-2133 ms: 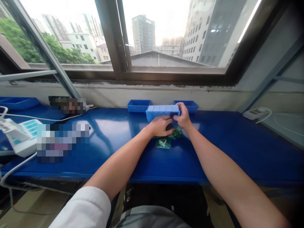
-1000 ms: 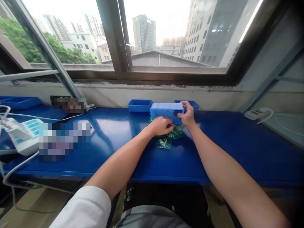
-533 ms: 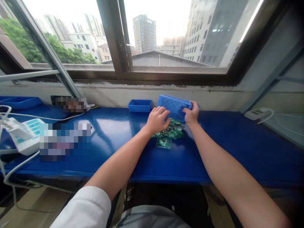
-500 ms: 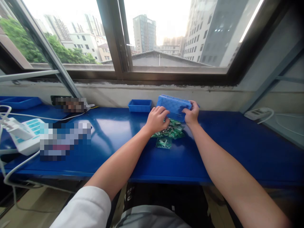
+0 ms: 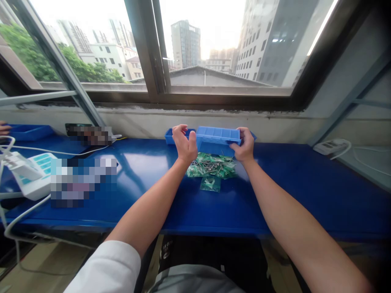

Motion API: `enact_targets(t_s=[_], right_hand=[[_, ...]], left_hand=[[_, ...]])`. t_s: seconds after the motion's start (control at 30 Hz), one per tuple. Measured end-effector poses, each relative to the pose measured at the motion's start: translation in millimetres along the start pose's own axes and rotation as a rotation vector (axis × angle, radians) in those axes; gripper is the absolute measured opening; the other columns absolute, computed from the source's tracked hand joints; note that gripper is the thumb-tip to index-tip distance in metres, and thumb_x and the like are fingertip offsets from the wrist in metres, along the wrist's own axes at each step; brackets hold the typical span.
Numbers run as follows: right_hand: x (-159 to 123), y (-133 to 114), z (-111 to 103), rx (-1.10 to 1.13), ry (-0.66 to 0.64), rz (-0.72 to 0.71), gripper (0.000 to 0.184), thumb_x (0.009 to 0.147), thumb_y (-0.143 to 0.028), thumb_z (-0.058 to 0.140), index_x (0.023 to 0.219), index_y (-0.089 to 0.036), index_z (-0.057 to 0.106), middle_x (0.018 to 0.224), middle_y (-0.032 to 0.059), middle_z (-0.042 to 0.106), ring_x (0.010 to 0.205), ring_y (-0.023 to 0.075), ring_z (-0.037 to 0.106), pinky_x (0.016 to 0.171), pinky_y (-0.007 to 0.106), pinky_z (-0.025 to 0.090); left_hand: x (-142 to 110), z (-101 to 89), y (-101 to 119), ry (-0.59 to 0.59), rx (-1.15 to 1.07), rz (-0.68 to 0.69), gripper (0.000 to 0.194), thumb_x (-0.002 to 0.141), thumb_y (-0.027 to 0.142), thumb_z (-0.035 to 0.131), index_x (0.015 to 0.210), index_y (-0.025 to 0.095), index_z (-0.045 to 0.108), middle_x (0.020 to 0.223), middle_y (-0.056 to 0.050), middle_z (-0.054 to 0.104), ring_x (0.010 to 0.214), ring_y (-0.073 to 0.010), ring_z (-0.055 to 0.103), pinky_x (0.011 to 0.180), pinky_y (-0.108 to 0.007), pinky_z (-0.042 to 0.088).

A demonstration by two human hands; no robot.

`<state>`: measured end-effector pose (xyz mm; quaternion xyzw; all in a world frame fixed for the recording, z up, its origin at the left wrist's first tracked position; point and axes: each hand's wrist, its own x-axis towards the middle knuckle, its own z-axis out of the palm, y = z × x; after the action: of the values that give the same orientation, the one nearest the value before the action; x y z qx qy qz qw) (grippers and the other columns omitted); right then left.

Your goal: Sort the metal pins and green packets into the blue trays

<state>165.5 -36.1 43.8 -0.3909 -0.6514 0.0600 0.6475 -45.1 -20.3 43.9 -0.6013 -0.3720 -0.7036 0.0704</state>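
Observation:
My right hand (image 5: 245, 146) grips the right end of a blue plastic bin (image 5: 218, 134), thumb on the near side. The bin is tilted above the blue table, its ribbed face turned up; its inside is hidden from me. Beside its left end, my left hand (image 5: 185, 145) is open, thumb and fingers apart, holding nothing that I can see. Under the bin lies a pile of small clear-and-green bags (image 5: 210, 165) with screw-like metal pieces. One separate bag (image 5: 210, 184) rests just in front of the pile.
Behind my left hand stands another blue bin (image 5: 170, 136) against the wall. To the left are a white power strip (image 5: 33, 173) with cables, a blurred-out item and a blue tray (image 5: 30, 132). Another person's hand (image 5: 4, 128) shows at the far left edge. A white socket block (image 5: 331, 145) sits at right.
My left hand has moved left, off the pile and bin, and opened. The bin has shifted slightly left and turned, showing its ribbed face. Another person's hand has appeared at far left.

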Motion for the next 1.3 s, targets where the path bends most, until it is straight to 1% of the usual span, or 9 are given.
enact_targets(t_s=[0.23,0.37,0.6,0.73,0.87,1.0,1.1,1.2,1.3], right_hand=[[-2,0,0,-0.025,-0.047,-0.06,0.036,0.057,-0.021,0.056,0.091,-0.021,0.045,0.071,-0.0024,0.05,0.058,0.0137,0.047,0.053,0.027,0.037],[-3,-1,2,-0.038,0.036,-0.038,0.036,0.057,-0.02,0.057,0.091,-0.021,0.044,0.071,-0.0022,0.051,0.06,0.0146,0.049,0.056,0.029,0.04],[6,18,8,0.031,0.114,0.261,0.029,0.069,-0.036,0.059,0.091,-0.02,0.048,0.081,0.0021,0.057,0.074,0.0176,0.056,0.068,0.031,0.047],[4,26,10,0.107,0.122,0.387,0.053,0.072,-0.048,0.061,0.112,-0.019,0.044,0.091,0.0056,0.059,0.078,0.0188,0.059,0.068,0.033,0.049],[-3,7,5,-0.022,-0.064,0.155,0.071,0.071,-0.048,0.064,0.131,-0.022,0.037,0.12,0.0117,0.055,0.104,0.025,0.056,0.085,0.038,0.047],[-6,-7,3,-0.176,-0.231,-0.023,0.059,0.073,-0.045,0.065,0.125,-0.022,0.051,0.128,0.0095,0.054,0.12,0.0284,0.047,0.095,0.041,0.042],[-5,-2,5,-0.254,-0.257,-0.043,0.035,0.074,-0.042,0.065,0.101,-0.021,0.066,0.111,0.0079,0.065,0.116,0.0283,0.051,0.094,0.042,0.043],[-1,6,6,-0.331,-0.237,-0.031,0.018,0.074,-0.037,0.065,0.082,-0.021,0.069,0.094,0.0066,0.069,0.104,0.0268,0.058,0.091,0.04,0.045],[5,13,4,-0.395,-0.179,0.032,0.019,0.075,-0.036,0.063,0.083,-0.02,0.069,0.087,0.0067,0.069,0.085,0.024,0.062,0.082,0.038,0.047]], left_hand=[[-5,-2.6,-11,-0.203,-0.117,-0.041,0.034,0.093,0.047,0.031,0.084,0.019,0.049,0.079,-0.003,0.052,0.075,-0.0165,0.051,0.072,-0.03,0.04],[-7,-2.6,-14,-0.269,-0.145,-0.044,0.03,0.092,0.045,0.034,0.084,0.02,0.049,0.072,-0.001,0.051,0.068,-0.0151,0.049,0.066,-0.028,0.039],[-9,-5.3,-15,-0.518,0.027,-0.069,0.027,0.091,0.041,0.037,0.077,0.02,0.048,0.061,0.002,0.05,0.056,-0.0134,0.046,0.059,-0.026,0.035],[-10,0.5,-14,-0.502,0.105,-0.13,0.026,0.092,0.036,0.036,0.073,0.021,0.045,0.056,0.002,0.048,0.052,-0.0141,0.046,0.056,-0.027,0.032],[-8,6.7,-14,-0.444,0.12,-0.232,0.029,0.092,0.034,0.036,0.066,0.022,0.038,0.054,0.002,0.047,0.051,-0.0144,0.044,0.056,-0.028,0.032],[-1,6.7,-19,-0.415,0.147,-0.359,0.033,0.092,0.036,0.035,0.062,0.022,0.035,0.057,0.0,0.049,0.056,-0.0153,0.046,0.059,-0.029,0.034],[0,6.9,-28,-0.424,0.125,-0.472,0.036,0.092,0.04,0.034,0.061,0.021,0.037,0.059,0.0,0.051,0.057,-0.015,0.048,0.06,-0.028,0.036],[-1,8.6,-35,-0.473,0.04,-0.536,0.038,0.091,0.047,0.032,0.066,0.021,0.043,0.059,0.0,0.053,0.059,-0.0149,0.052,0.061,-0.028,0.04],[-1,7.9,-36,-0.511,0.04,-0.443,0.038,0.092,0.047,0.029,0.079,0.019,0.053,0.07,-0.003,0.062,0.07,-0.017,0.059,0.07,-0.03,0.045]])
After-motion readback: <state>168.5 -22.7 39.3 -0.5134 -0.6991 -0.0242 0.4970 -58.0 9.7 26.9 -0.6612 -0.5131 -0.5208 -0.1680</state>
